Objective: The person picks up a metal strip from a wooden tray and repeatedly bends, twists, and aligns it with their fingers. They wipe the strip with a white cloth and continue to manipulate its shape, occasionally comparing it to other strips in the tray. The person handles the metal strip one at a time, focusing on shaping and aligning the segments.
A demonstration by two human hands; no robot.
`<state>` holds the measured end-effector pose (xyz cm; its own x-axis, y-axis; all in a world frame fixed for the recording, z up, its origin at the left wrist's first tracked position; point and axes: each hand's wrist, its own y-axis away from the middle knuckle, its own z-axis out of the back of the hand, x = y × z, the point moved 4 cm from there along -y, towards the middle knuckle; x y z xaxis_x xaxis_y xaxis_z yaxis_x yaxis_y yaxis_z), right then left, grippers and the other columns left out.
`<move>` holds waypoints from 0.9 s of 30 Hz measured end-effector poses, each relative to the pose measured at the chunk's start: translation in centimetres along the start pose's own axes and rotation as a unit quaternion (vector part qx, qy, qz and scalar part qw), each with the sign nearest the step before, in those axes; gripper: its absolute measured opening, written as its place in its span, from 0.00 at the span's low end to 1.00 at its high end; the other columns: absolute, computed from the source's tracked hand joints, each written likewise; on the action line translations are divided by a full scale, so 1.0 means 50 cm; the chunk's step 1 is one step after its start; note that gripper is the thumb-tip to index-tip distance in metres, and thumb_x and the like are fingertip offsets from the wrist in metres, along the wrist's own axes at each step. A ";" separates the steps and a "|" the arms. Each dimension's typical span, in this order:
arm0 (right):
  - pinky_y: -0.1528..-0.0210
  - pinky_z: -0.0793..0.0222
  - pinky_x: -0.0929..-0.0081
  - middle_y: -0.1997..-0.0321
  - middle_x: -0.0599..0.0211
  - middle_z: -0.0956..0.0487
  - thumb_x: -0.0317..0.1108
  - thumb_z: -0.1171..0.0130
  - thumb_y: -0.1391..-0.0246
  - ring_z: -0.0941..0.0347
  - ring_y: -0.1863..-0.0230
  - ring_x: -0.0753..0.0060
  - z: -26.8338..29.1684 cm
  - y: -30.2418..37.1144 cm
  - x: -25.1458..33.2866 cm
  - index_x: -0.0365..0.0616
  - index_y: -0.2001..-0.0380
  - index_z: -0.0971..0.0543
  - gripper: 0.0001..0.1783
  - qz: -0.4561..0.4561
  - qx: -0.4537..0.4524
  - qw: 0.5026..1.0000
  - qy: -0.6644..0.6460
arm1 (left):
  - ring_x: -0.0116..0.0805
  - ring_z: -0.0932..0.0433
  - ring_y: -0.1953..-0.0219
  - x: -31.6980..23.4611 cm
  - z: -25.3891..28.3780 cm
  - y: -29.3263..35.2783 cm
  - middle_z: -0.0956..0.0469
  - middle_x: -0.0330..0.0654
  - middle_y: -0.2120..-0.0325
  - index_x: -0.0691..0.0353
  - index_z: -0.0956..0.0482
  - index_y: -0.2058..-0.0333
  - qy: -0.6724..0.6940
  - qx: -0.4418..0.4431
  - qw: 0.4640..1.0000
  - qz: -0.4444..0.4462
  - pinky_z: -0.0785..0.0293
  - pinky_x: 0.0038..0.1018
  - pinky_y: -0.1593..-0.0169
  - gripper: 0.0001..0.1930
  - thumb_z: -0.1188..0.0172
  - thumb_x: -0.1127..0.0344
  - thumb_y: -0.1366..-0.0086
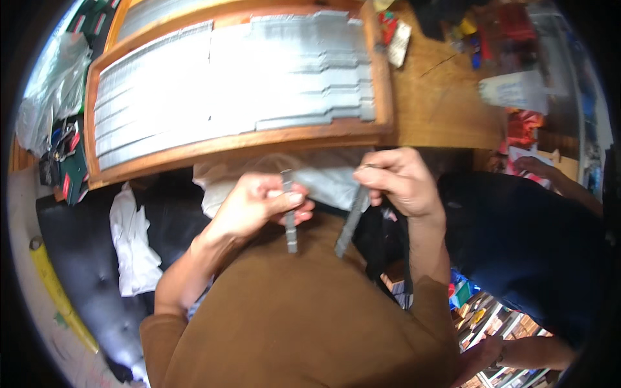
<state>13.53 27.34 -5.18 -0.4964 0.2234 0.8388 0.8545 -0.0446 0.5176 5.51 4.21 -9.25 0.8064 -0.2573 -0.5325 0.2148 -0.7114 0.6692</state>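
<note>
Two bare hands over a brown lap, left hand (255, 204) pinching one short grey metal strip (290, 223), right hand (398, 181) pinching a second, slanted grey strip (350, 223), one wooden tray (385, 97) of many grey strips above

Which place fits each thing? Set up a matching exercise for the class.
Things:
1. short grey metal strip
2. long grey metal strip
3. wooden tray of grey strips
4. white cloth

Places:
A. on the black seat
B. in the right hand
C. on the table above both hands
D. in the left hand

Pairs: 1-D, 2-B, 3-C, 4-A
</note>
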 end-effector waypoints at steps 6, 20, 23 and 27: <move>0.77 0.33 0.86 0.76 0.73 0.20 0.36 0.35 0.40 0.29 0.77 0.88 -0.111 -0.093 -0.134 0.39 0.69 0.15 0.11 -0.065 0.119 0.982 -0.131 | 0.24 0.17 0.68 0.008 0.006 -0.010 0.16 0.38 0.68 0.63 0.16 0.61 -0.011 0.048 0.998 0.037 0.19 0.22 0.63 0.09 0.35 0.63 0.33; 0.77 0.31 0.88 0.74 0.71 0.20 0.33 0.35 0.39 0.28 0.78 0.87 -0.127 -0.119 -0.128 0.35 0.66 0.17 0.10 -0.098 0.113 0.988 -0.042 | 0.22 0.19 0.69 0.020 0.026 0.000 0.16 0.36 0.68 0.62 0.15 0.59 -0.012 0.013 1.000 0.014 0.19 0.21 0.65 0.10 0.35 0.63 0.33; 0.78 0.32 0.88 0.75 0.71 0.20 0.33 0.35 0.39 0.28 0.79 0.87 -0.126 -0.121 -0.135 0.36 0.67 0.17 0.10 -0.117 0.133 0.982 -0.059 | 0.24 0.17 0.71 0.025 0.031 -0.002 0.15 0.39 0.69 0.64 0.16 0.58 -0.009 0.027 0.999 0.015 0.18 0.22 0.68 0.11 0.35 0.63 0.33; 0.80 0.32 0.88 0.76 0.71 0.21 0.33 0.35 0.39 0.28 0.80 0.87 -0.127 -0.119 -0.144 0.35 0.67 0.17 0.10 -0.126 0.137 0.979 -0.087 | 0.24 0.18 0.73 0.017 0.030 0.001 0.16 0.40 0.71 0.65 0.17 0.61 -0.024 0.040 0.999 0.026 0.19 0.20 0.69 0.10 0.35 0.64 0.33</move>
<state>11.05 19.80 -13.24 -0.6837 0.3568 0.6367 0.7289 0.2915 0.6194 5.39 3.00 -10.44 0.7872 -0.3256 -0.5237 0.1268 -0.7457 0.6541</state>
